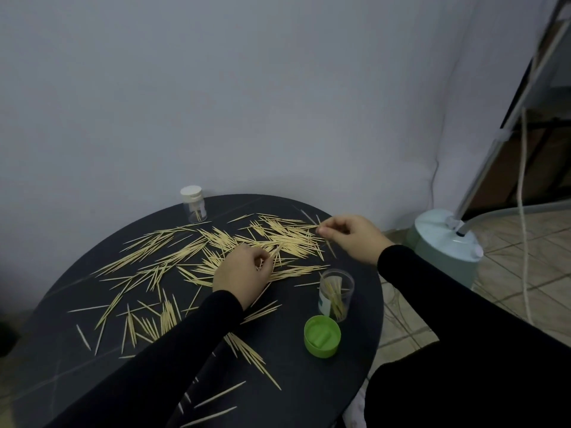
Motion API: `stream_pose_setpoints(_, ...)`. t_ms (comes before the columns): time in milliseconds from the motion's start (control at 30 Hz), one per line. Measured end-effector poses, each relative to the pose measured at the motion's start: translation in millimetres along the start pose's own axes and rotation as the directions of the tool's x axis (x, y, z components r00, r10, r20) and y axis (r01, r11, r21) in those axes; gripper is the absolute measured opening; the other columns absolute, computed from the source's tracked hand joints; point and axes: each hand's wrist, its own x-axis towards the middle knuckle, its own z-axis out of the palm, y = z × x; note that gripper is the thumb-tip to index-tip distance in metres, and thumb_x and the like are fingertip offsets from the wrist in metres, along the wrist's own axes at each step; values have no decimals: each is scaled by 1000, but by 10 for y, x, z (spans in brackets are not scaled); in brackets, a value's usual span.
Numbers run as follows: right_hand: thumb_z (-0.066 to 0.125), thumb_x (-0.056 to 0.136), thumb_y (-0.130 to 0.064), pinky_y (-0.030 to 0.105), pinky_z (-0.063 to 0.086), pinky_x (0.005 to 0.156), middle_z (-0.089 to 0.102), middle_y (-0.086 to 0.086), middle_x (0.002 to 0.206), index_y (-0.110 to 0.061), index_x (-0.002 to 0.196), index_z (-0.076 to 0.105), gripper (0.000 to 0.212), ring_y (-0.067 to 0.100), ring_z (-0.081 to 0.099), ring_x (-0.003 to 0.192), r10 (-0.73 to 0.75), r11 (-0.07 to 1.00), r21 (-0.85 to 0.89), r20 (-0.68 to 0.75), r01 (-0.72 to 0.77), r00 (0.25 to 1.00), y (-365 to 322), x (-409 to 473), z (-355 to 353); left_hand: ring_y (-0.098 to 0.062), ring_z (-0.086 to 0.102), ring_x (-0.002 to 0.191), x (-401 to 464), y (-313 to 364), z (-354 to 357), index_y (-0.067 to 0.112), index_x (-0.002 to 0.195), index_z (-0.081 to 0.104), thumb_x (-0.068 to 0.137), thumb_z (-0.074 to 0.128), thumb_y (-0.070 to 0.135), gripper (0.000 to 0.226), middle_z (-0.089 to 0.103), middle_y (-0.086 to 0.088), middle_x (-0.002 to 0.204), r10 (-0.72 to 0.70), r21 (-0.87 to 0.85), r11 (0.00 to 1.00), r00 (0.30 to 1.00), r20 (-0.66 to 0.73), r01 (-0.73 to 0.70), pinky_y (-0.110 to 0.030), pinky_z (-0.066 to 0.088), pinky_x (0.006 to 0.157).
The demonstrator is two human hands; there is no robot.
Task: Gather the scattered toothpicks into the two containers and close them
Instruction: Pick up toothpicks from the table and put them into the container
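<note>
I see a round dark bench [324, 406] strewn with pale toothpicks [173, 257]. My hands are apart. The left hand [244, 273] rests mid-pile, fingers curled around a few toothpicks. The right hand [352, 234] pinches toothpicks at the pile's far right edge. An open clear container [336, 294] holding some toothpicks stands near the right rim, its green lid [322, 336] lying just beside it. A second container [193, 203], capped white, stands at the far edge.

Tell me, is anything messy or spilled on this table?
Yes. Toothpicks lie scattered all over the dark table instead of in their jars. The green lid lies off beside the open jar.
</note>
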Motion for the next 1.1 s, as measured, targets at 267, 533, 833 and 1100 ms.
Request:
stream_pose_setpoints(267,59,94,-23,15,45,85,68,-12,90,-29,93,64,8,-1,62,88,-73,989,131,36,67,997,-64,-175,-159,-4,61,79,-150,559,-156,20,94,69,91,62,29,12,68,6,87,17,-661,750,1000,26,4,-6,44,62)
stream_pose_setpoints(533,70,86,-22,37,49,98,74,-3,92,-27,88,72,6,15,67,95,-48,999,30,267,41,962,86,-312,-274,-2,61,90,-356,615,-53,23,98,71,89,64,24,12,69,11,96,79,-749,661,988,134,49,-13,47,72)
stream_pose_setpoints(833,73,81,-28,32,50,97,74,-4,95,-31,87,74,6,12,65,97,-6,999,-41,328,20,945,87,-358,-337,-6,63,91,-308,612,-42,23,93,73,88,66,23,9,71,10,90,105,-764,644,983,149,47,-18,49,78)
stream_pose_setpoints(1100,74,60,-52,17,41,69,65,-13,82,-40,103,63,45,-9,55,66,52,992,-124,421,0,906,43,-330,-351,-3,61,95,-276,514,41,23,99,73,88,66,24,13,70,8,98,123,-643,765,971,206,39,-16,46,78)
